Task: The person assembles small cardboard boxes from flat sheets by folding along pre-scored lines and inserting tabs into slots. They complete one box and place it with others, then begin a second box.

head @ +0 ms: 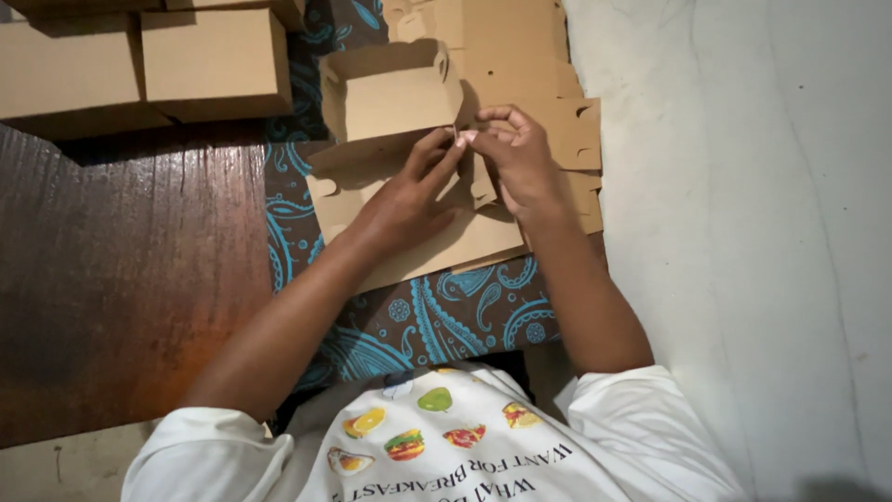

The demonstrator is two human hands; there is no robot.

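Both hands were mid-fold on a half-built cardboard box [390, 98] lying on the paisley cloth [446, 316], left hand [404, 200] and right hand [520, 163] pinching its side flap shut, so tucking that tab in looked like the next bit.

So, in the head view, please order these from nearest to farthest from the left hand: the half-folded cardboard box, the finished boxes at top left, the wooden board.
From the left hand:
1. Half-folded cardboard box: touched by the fingertips, just ahead of the hand.
2. Wooden board: to the left, past the patterned cloth.
3. Finished boxes: far top left corner.
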